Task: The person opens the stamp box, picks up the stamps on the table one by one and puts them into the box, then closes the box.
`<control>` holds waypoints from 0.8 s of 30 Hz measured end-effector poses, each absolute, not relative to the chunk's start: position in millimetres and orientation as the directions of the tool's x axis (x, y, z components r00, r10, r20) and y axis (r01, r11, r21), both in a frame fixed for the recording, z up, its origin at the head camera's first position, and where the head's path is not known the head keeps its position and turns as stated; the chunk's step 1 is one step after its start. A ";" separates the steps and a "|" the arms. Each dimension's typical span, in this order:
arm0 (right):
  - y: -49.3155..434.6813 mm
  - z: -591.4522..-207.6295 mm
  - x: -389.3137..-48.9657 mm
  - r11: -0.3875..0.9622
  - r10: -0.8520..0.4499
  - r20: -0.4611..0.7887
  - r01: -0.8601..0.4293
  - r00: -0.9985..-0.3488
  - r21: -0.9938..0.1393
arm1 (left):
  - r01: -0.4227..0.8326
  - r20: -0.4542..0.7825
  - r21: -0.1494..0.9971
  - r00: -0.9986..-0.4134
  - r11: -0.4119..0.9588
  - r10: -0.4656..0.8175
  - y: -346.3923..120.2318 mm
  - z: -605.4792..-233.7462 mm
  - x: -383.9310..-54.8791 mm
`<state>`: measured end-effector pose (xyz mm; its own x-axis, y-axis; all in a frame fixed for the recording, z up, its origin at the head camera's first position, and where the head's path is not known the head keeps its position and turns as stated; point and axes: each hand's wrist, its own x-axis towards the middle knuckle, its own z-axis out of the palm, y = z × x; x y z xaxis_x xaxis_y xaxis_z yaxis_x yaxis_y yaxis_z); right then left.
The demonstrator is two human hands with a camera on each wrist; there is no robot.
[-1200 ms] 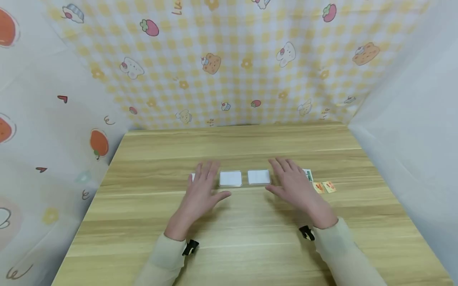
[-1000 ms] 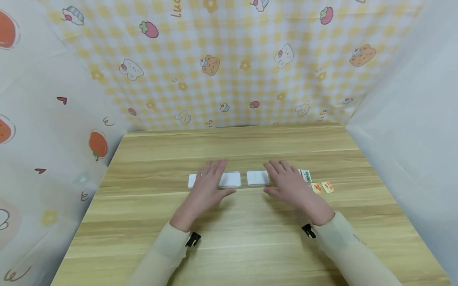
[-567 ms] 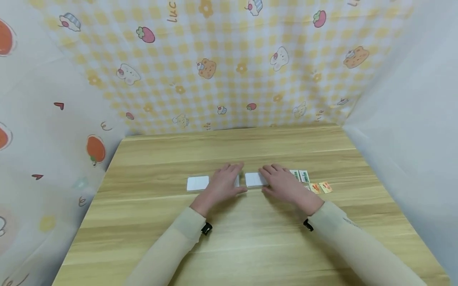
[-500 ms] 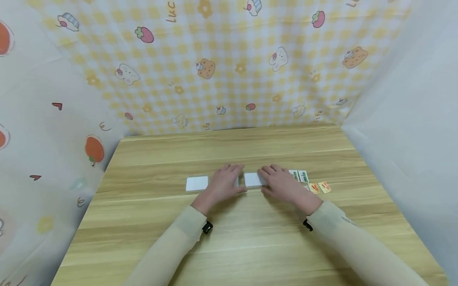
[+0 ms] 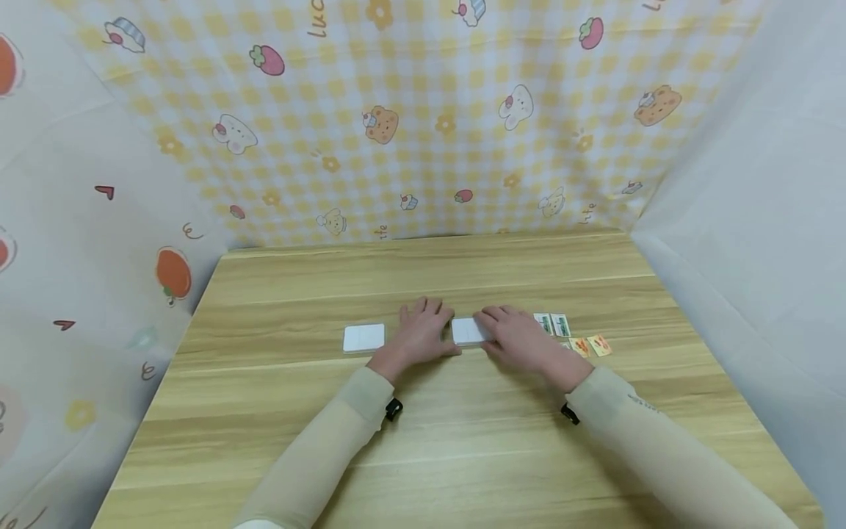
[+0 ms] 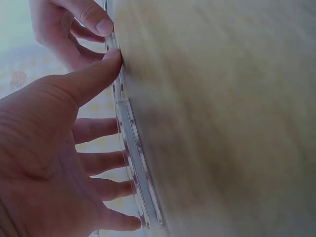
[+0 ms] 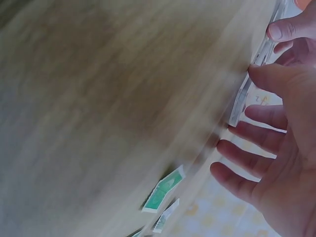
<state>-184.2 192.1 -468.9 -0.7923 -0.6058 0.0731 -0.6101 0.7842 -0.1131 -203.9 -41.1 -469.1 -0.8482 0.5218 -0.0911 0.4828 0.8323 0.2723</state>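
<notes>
Three flat clear plastic cases with white inserts lie in a row on the wooden table. My left hand (image 5: 420,335) hides the middle case (image 6: 139,168) in the head view; its thumb and index finger pinch the left end of the right-hand case (image 5: 466,331). At that case's other end, my right hand (image 5: 521,341) pinches with its thumb at the near edge and fingertips at the far one. Both thumbs show close together on the near edge in the wrist views. The left-hand case (image 5: 363,338) lies untouched.
Several small stamps lie right of my right hand: green-and-white stamps (image 5: 560,325) and orange stamps (image 5: 600,345), some partly covered by the hand. A yellow checked cloth (image 5: 423,147) hangs behind the table (image 5: 423,272), with pale cloths at both sides.
My left hand has moved right, from between the left-hand and middle cases to the right-hand case, uncovering the left-hand case. My right hand has shifted slightly left onto the right-hand case's end.
</notes>
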 end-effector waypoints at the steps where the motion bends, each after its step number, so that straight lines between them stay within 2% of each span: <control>1: 192.6 -469.0 -185.0 0.779 -0.612 0.081 -0.618 -0.787 -0.111 | 0.487 -0.085 0.273 -0.847 0.830 0.525 -40.7 -469.5 -204.2; 11: 193.9 -469.8 -188.2 0.750 -0.636 0.104 -0.644 -0.765 -0.149 | 0.492 -0.077 0.270 -0.846 0.828 0.527 -37.3 -468.8 -204.8; 24: 194.2 -469.5 -188.5 0.745 -0.631 0.109 -0.640 -0.768 -0.188 | 0.499 -0.067 0.279 -0.842 0.820 0.535 -36.8 -466.7 -203.5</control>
<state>-188.5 194.2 -469.5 -0.7678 -0.6313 0.1095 -0.6396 0.7454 -0.1880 -203.5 -36.8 -466.7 -0.8420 0.5353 -0.0668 0.4994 0.8203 0.2789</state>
